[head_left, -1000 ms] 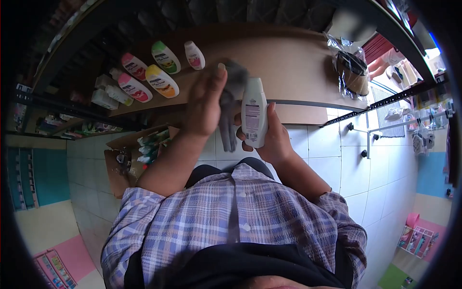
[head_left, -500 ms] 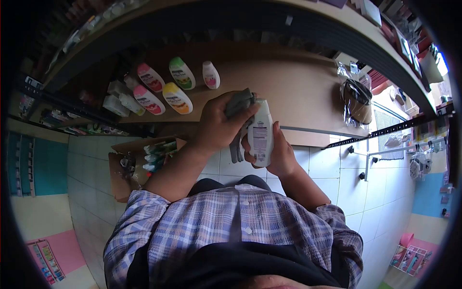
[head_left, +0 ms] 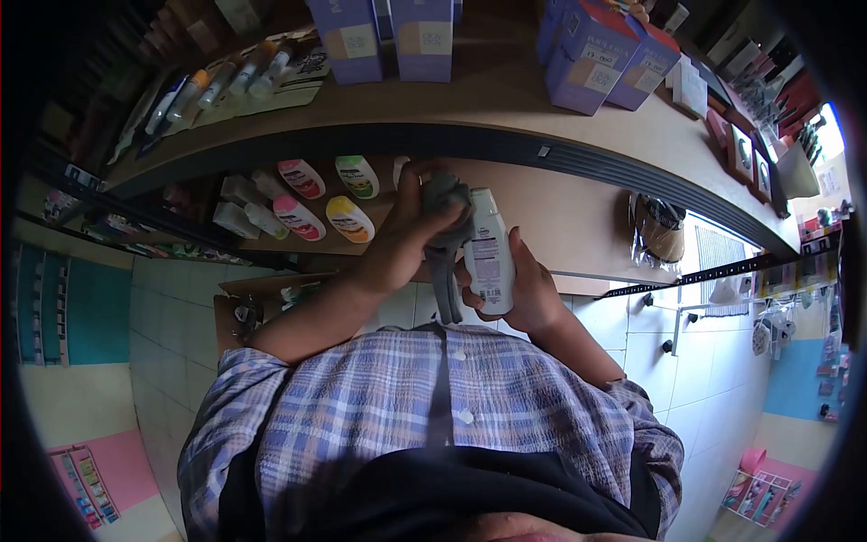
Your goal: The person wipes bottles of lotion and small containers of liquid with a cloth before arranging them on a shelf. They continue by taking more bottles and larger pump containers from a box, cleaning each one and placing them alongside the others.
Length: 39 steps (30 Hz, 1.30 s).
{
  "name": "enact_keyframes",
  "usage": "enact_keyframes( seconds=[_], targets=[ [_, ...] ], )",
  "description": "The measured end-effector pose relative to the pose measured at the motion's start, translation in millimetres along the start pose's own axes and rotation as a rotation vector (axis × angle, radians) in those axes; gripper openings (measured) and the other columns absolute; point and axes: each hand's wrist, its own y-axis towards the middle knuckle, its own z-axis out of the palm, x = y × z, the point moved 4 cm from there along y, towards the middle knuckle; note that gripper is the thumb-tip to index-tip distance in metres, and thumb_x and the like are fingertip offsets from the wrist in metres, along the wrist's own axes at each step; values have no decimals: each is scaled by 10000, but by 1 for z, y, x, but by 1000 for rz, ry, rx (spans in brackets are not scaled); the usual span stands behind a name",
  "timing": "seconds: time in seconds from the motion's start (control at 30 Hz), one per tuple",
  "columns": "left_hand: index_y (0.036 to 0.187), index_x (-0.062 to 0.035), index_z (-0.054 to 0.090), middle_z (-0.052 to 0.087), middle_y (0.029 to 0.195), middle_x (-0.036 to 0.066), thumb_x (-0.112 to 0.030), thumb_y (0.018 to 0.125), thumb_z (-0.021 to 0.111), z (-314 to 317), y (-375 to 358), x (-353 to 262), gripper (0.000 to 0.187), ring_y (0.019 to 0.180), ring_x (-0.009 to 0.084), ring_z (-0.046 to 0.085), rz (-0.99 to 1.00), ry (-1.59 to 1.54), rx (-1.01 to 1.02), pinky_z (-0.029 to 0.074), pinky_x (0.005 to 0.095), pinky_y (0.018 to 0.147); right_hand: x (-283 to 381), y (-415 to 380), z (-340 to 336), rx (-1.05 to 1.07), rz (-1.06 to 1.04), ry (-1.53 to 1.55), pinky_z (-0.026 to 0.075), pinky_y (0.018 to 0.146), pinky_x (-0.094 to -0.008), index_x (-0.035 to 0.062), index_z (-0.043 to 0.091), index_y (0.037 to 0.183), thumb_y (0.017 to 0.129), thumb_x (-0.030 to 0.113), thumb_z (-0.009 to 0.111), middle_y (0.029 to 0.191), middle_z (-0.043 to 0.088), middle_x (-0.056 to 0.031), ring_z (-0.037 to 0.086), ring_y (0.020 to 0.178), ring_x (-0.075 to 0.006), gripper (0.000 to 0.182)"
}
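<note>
In my right hand [head_left: 535, 291] is a white lotion bottle [head_left: 490, 257], held upright with its printed back label facing me. My left hand [head_left: 402, 237] grips a grey cloth [head_left: 442, 239] beside the bottle's cap, and part of the cloth hangs down along the bottle's left side. Behind my hands, on the lower shelf [head_left: 560, 226], stand a pink bottle [head_left: 299, 217], a yellow-capped bottle [head_left: 349, 219], a green-capped bottle [head_left: 358, 177] and a red-labelled bottle [head_left: 301, 179]. A small white bottle [head_left: 400, 169] is mostly hidden behind my left hand.
The upper shelf's dark edge [head_left: 470, 143] juts out above my hands. Purple boxes [head_left: 424, 41] and several tubes [head_left: 217, 83] sit on it. A plastic-wrapped item [head_left: 657, 228] is at the lower shelf's right end. On the floor at left is a cardboard box [head_left: 228, 312].
The view has tilted up, bringing the upper shelf's goods into sight. The left hand and cloth have drawn slightly away from the bottle's cap, and more cloth hangs down.
</note>
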Motion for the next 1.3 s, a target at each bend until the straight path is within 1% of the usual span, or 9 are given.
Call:
enact_keyframes(
  seconds=[0.17,0.23,0.37,0.67,0.77,0.97,1.07,1.17,1.3],
  targets=[
    [1307,-74,324,467,1133,77,-253,959,495,-3,-10,-8,427,1014,154,544,-106,-359,80,469,307,881,8,2,8,-8,23,7,410,518,-282,67,518,1161,995,608,221,884,600,-100,552,649,-176,639],
    [1293,-56,330,494,1124,74,-190,933,563,-10,-7,-20,449,1049,159,545,121,174,104,480,311,891,8,5,12,27,7,4,449,579,-291,57,522,1168,1012,572,217,907,612,-105,573,687,-186,619],
    [1263,-33,357,522,1104,69,-120,883,646,-7,-17,-40,484,1057,166,562,100,212,52,489,315,898,7,14,24,-65,7,-106,423,564,-284,127,487,1205,1003,592,212,882,548,-78,516,651,-179,577],
    [1264,-5,405,553,1133,88,-77,869,661,-45,-30,-22,476,1056,160,585,-159,-695,135,468,317,943,6,16,48,26,-11,-8,426,627,-294,119,485,1229,981,635,221,945,562,-87,527,739,-191,630],
    [1245,5,440,580,1143,100,-56,916,585,-55,-25,-12,364,1055,153,591,73,125,96,464,307,945,2,17,36,72,-83,18,469,739,-342,73,454,1282,1001,576,283,1017,571,-93,554,848,-190,601],
    [1208,-24,489,599,1101,91,-30,957,504,-46,-30,-43,252,959,111,600,72,292,-99,467,235,817,-2,24,23,-71,-105,-163,483,801,-362,81,423,1328,982,587,341,1098,575,-109,582,941,-200,618],
    [1187,2,497,617,1008,84,-63,949,572,-36,-29,-54,258,970,128,600,91,-125,155,483,263,871,-2,29,26,-138,-56,23,505,841,-415,88,373,1394,964,635,302,1258,548,-116,579,1096,-266,700],
    [1200,-18,489,620,954,84,-88,946,589,-31,-25,-48,282,979,123,595,339,305,148,498,272,839,-13,32,21,49,-39,75,478,955,-436,58,341,1418,977,601,324,1340,508,-135,530,1216,-268,700],
    [1220,-31,551,619,1013,56,-129,947,597,-25,-22,-26,294,943,131,611,333,344,-174,484,265,818,-19,32,20,33,-38,-135,469,961,-384,21,374,1380,982,588,322,1268,552,-138,566,1144,-245,695]
  ],
)
